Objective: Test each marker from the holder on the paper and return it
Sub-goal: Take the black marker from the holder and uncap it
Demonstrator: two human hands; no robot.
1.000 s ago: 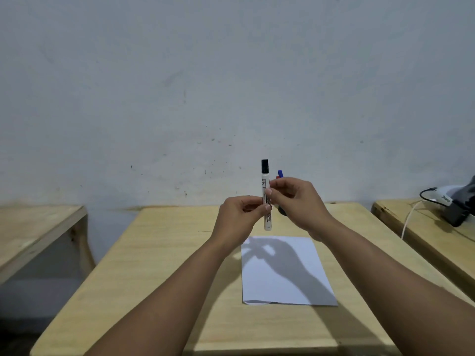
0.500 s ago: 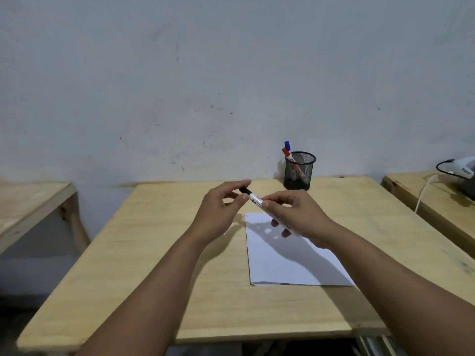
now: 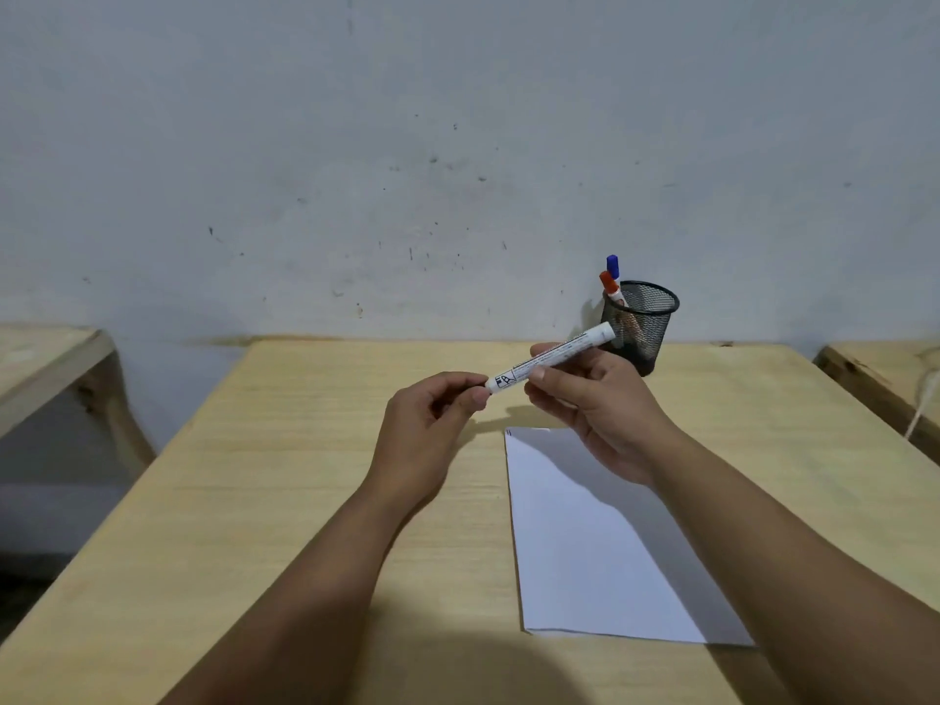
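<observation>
A white-barrelled marker (image 3: 552, 357) lies almost level in the air above the wooden table (image 3: 315, 491). My right hand (image 3: 592, 414) grips its barrel near the middle. My left hand (image 3: 432, 424) pinches the marker's left end, where the black cap is hidden inside my fingers. A white sheet of paper (image 3: 585, 547) lies flat on the table below my right hand. Behind it, near the wall, stands a black mesh holder (image 3: 640, 325) with a red-capped marker (image 3: 609, 284) and a blue-capped marker (image 3: 613, 265) sticking out.
Another wooden table (image 3: 40, 363) stands to the left across a gap, and a third (image 3: 875, 379) to the right with a white cable (image 3: 923, 404) on it. A grey wall runs right behind the tables.
The marker swung from upright to nearly level, its capped end now pointing left into my left hand. Both hands came down toward the table, uncovering the holder.
</observation>
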